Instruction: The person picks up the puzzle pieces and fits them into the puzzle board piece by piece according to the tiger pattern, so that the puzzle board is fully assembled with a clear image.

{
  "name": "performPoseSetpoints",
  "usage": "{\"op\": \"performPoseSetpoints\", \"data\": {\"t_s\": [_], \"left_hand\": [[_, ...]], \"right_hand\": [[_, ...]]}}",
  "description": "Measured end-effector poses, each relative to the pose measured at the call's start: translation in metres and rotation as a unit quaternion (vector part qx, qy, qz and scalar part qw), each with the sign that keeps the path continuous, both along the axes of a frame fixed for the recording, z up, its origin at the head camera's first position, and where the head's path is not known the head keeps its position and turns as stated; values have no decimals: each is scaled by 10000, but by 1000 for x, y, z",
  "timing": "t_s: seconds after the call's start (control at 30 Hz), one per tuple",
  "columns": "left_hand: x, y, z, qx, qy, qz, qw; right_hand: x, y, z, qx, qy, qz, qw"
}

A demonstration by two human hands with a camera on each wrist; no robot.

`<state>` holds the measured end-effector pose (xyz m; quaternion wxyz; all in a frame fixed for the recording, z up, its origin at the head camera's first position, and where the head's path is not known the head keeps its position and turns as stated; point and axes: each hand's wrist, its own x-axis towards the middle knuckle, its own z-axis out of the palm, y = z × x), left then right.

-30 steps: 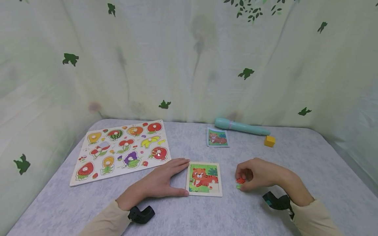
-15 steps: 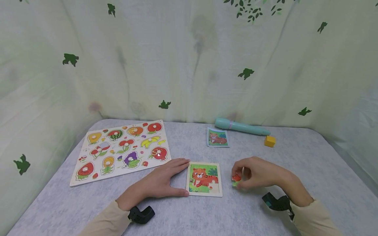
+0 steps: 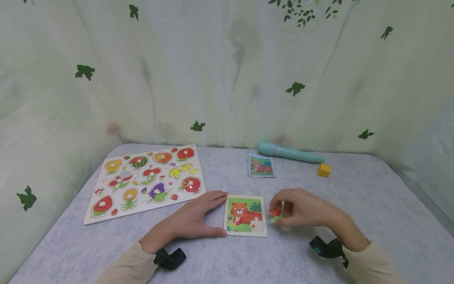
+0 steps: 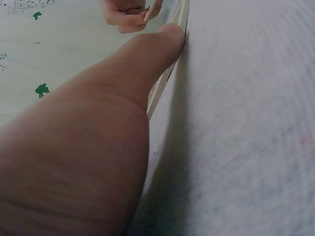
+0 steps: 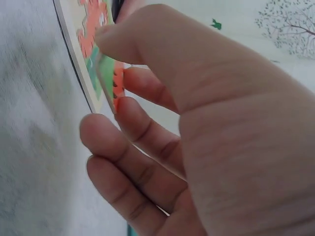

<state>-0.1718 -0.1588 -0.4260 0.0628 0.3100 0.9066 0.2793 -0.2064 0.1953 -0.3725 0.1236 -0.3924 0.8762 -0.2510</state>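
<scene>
A small tiger jigsaw in a pale wooden frame (image 3: 246,232) lies at mid-table, with bare wood showing at its lower right corner. My left hand (image 3: 188,217) rests along its left side, the straight thumb at the lower corner and the fingertips at the upper one. Just right of the frame, my right hand (image 3: 301,207) pinches a puzzle piece (image 3: 275,213) between thumb and fingers. In the right wrist view that puzzle piece (image 5: 107,73) is green and striped orange, tilted on edge, and overlaps the jigsaw. The left wrist view shows the left thumb (image 4: 170,37) against the frame's edge.
A large fruit peg puzzle board (image 3: 142,209) lies at the left, its corner close to the left fingers. Behind the jigsaw is a tiger picture card (image 3: 261,165). A teal microphone-shaped stick (image 3: 291,153) and a yellow block (image 3: 324,170) lie at the back right.
My right hand has moved left with the puzzle piece, closer to the jigsaw's right edge. The left hand and the jigsaw have stayed in place.
</scene>
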Motion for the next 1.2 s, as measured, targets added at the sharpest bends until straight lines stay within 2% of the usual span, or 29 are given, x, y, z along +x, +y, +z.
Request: {"op": "performPoseSetpoints", "data": {"t_s": [0.53, 0.73, 1.2], "left_hand": [[0, 0, 0, -10, 74, -30, 10000], [0, 0, -1, -16, 30, -12, 10000], [-1, -1, -1, -21, 80, -44, 10000]], "right_hand": [[7, -21, -15, -407, 512, 430, 9969], [9, -27, -20, -444, 470, 412, 9971], [12, -37, -27, -115, 272, 425, 9987]]}}
